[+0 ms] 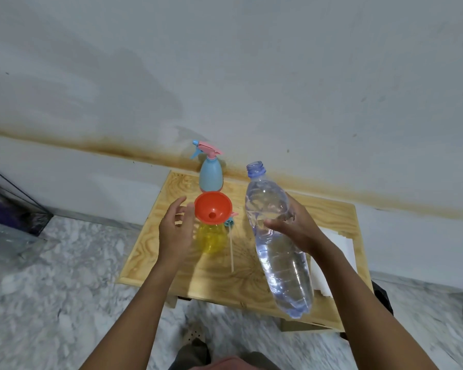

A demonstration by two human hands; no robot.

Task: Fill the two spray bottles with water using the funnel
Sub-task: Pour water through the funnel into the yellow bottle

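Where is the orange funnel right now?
In the head view, the orange funnel sits atop the yellow spray bottle on the wooden table, in front of the blue spray bottle, between the left hand and the water bottle.

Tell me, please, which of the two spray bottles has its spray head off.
The yellow spray bottle, nearer the person, with the orange funnel in its open neck; the blue spray bottle at the back has its pink trigger head on.
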